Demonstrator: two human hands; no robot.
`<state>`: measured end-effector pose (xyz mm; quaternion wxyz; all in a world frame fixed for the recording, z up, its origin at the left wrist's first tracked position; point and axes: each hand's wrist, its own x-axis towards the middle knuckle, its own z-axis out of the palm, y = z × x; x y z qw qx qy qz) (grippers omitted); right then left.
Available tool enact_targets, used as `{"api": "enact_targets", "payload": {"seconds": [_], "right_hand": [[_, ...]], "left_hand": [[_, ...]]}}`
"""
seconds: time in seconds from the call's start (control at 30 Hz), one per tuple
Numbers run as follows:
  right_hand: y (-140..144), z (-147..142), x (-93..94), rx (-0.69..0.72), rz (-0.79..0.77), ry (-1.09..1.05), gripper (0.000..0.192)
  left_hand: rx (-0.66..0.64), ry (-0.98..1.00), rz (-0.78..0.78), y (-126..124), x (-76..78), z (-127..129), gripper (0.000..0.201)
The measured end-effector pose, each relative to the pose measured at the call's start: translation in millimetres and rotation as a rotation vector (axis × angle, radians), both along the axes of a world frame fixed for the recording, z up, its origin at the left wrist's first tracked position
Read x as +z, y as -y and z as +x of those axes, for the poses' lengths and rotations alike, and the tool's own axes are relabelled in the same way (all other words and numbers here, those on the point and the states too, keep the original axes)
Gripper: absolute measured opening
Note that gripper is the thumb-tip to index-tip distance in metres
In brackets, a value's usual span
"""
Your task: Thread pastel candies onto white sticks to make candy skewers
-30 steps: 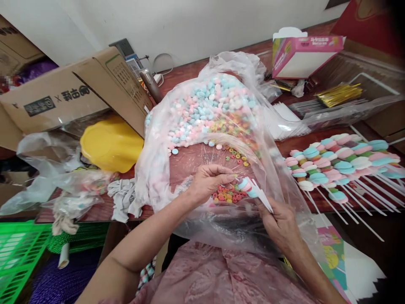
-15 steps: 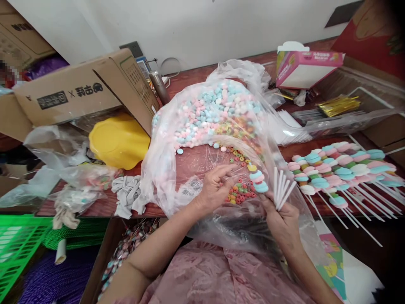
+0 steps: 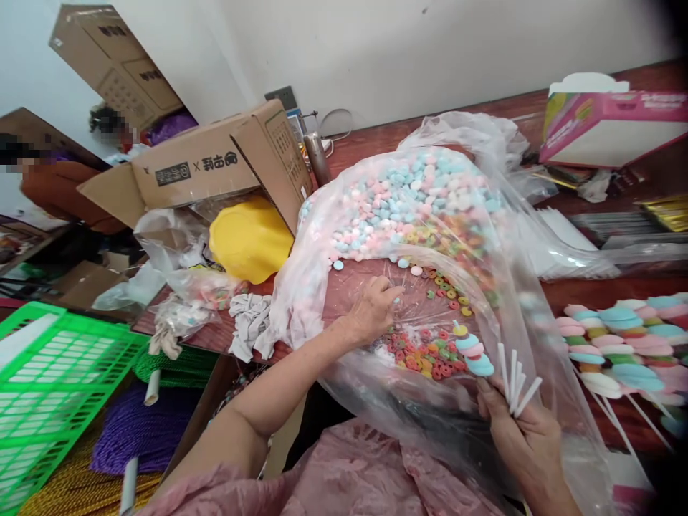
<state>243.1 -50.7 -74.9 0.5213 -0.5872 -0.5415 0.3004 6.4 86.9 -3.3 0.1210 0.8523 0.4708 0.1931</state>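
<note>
Soft, even daylight is flooding the scene; glare is glinting off the plastic bag (image 3: 499,236), edges are bending and blurring.

Behind the work, a tipped cardboard box (image 3: 215,166) over a yellow bowl (image 3: 250,240). At left, a green crate (image 3: 54,387) above purple cord (image 3: 137,430). At far right, a pink box (image 3: 613,129).

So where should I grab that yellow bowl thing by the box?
Probably by its rim, coming from the right. The yellow bowl lies tipped on its side under the cardboard box flap, smooth rounded body facing you, so fingers would likely slip there.
</note>
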Motion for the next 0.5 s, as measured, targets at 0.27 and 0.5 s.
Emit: {"api": "enact_targets", "payload": {"seconds": [0.27, 0.5], "right_hand": [[1, 4, 0.6, 0.095, 0.092, 0.089, 0.017], [-2, 3, 4.7, 0.093, 0.078, 0.128, 0.016]], "left_hand": [[0.288, -0.081, -0.061, -54, 13.7, -68, 0.025], [0.317, -0.314, -0.101, -89, 18.6, -94, 0.014]]}}
